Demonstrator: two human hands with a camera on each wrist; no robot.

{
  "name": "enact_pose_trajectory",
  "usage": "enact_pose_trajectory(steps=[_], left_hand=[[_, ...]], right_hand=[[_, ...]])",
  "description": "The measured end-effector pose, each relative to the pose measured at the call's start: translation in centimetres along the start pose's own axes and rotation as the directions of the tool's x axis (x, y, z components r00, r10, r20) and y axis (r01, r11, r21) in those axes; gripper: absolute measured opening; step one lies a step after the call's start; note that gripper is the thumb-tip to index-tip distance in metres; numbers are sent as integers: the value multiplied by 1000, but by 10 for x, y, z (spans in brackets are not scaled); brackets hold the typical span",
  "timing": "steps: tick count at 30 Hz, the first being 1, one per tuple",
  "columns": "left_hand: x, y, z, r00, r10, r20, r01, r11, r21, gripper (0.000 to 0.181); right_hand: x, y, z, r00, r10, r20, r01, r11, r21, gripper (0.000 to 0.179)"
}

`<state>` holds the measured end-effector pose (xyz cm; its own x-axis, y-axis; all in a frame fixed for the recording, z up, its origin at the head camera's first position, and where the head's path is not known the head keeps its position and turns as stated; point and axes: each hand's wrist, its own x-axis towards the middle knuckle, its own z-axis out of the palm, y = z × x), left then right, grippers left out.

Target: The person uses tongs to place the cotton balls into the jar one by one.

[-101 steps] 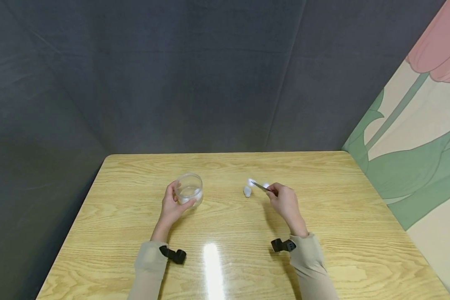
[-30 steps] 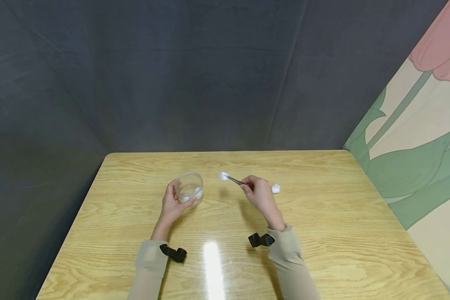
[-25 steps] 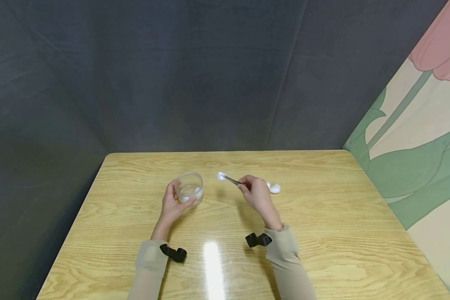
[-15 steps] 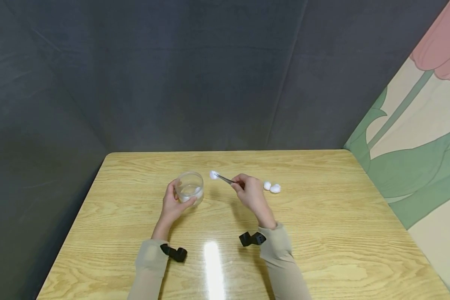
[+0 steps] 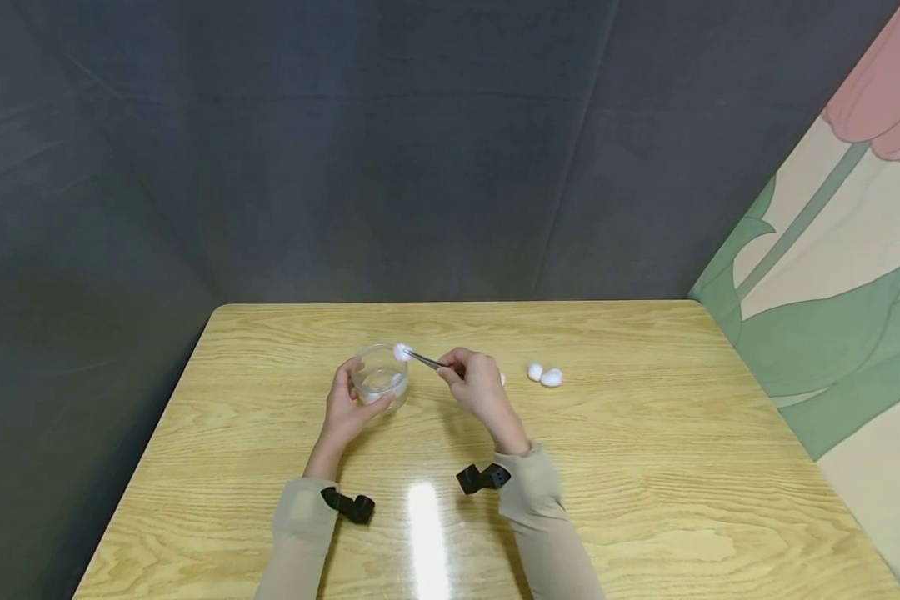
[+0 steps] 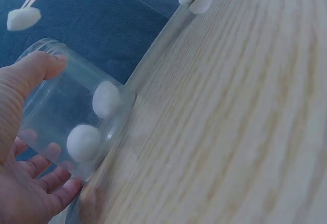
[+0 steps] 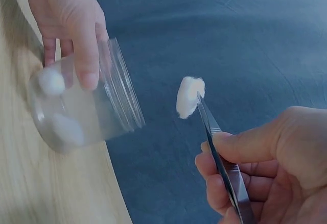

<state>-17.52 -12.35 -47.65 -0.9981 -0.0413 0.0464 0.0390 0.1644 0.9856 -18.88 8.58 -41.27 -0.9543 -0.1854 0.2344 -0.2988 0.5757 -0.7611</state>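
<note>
My left hand (image 5: 347,410) grips a clear, lidless jar (image 5: 370,381) from the left, thumb and fingers on its sides. Two cotton balls (image 6: 84,143) lie inside near the bottom, as the left wrist view shows. With my right hand (image 5: 483,392) I pinch metal tweezers (image 7: 228,170) between thumb and fingers. A cotton ball (image 7: 188,97) is caught in the tweezer tips. In the head view it overlaps the right side of the jar's rim; in the right wrist view it hangs apart from the mouth, outside it.
Two more cotton balls (image 5: 551,377) lie side by side on the wooden table (image 5: 690,467) at the right. Another cotton ball (image 5: 502,378) peeks out from behind my right hand. A dark curtain (image 5: 420,167) stands behind the table's far edge.
My right hand has carried the cotton ball in the tweezers leftward, from beside the other cotton balls to the jar's rim. My left hand and the jar have stayed in place.
</note>
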Motion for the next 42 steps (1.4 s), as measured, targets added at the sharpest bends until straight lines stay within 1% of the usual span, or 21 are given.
enact_pose_trajectory(steps=[6,9,13,18,22,25,29,34,42], left_hand=[[0,2,1,1000,-7,-9,7,1000,13,80],[-1,2,1,1000,-12,-12,12,1000,17,80],[-1,2,1,1000,-3,-10,3,1000,17,80],[-2,2,1,1000,16,-12,-16,1000,26,80],[-2,4,1,1000,21,-12,-21,999,34,80],[-3,5,1,1000,18,-11,-17,999,38,80],[-3,5,1,1000,22,-11,-21,999,44,80],[-4,6,1,1000,30,-9,-30,998,47,79],[-4,5,1,999,37,-13,-36,998,48,79]], right_hand=[[4,1,10,999,-22,36,23,999,-35,5],[4,1,14,999,-30,42,32,998,-57,4],[6,1,18,998,-31,50,35,997,-69,4],[9,2,24,995,-20,102,28,996,-83,4],[10,3,28,990,8,140,6,994,-105,4],[10,4,29,988,12,156,4,995,-104,4],[9,2,29,984,-3,176,18,996,-85,4],[9,2,29,983,-2,184,17,997,-78,4],[8,2,28,986,-16,169,30,996,-83,4]])
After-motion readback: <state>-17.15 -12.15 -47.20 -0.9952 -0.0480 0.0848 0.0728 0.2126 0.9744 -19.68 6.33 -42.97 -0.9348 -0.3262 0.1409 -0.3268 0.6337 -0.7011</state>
